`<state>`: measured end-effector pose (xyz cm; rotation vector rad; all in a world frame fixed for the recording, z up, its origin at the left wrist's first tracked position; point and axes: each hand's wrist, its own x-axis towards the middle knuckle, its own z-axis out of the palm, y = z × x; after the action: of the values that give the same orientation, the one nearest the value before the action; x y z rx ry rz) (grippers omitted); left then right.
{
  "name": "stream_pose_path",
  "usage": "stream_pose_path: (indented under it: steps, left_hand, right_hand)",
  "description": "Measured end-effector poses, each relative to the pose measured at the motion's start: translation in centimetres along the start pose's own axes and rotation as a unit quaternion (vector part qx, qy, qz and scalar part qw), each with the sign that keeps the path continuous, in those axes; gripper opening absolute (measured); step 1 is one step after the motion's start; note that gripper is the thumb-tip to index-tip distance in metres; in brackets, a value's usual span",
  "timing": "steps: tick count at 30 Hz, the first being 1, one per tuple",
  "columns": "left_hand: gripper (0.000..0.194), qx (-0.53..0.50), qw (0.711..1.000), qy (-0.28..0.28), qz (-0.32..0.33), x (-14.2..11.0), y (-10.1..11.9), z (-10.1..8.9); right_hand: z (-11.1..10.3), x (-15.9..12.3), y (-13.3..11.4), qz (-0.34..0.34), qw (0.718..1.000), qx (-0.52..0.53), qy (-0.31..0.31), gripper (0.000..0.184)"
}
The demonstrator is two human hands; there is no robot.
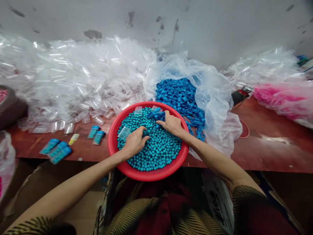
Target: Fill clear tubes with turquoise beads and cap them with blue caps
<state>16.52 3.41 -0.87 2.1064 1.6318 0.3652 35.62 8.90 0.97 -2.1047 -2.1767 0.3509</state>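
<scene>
A red plastic basin [112,148] full of small turquoise balls [154,156] sits in front of me at the table's edge. My left hand [135,142] is over the balls, fingers curled in; a dark teal bit shows between thumb and forefinger, too hidden to name. Thumb and forefinger of my right hand [173,124] close around a blue plastic cap [160,116], at a small heap of such caps on the basin's far side. Clear plastic cases [124,133] lie on the balls, one beside my left hand and others near the far rim.
Filled cases with blue caps [60,155] lie on the red table [269,153] to the left, near a yellow label [73,139]. Behind them rises a big heap of clear cases [80,75]. A plastic bag [215,94] spills blue caps; pink material [281,98] is at right.
</scene>
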Motion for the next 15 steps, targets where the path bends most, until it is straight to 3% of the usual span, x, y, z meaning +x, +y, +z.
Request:
stream_pose_path:
  steps: [4,11,15]
  left_hand:
    - [0.029,0.023,1.0,-0.015,0.005,0.54,0.07,0.28]
    - [0.02,0.005,0.999,0.022,0.043,0.67,0.09,0.27]
    - [0.02,-0.021,0.999,-0.014,0.038,0.44,0.06,0.02]
  right_hand:
    - [0.22,0.1,0.2,-0.005,0.999,0.046,-0.018,0.034]
    - [0.21,0.02,0.39,-0.036,0.997,0.056,-0.032,0.037]
    - [-0.24,-0.39,0.88,-0.086,0.992,0.076,-0.052,0.028]
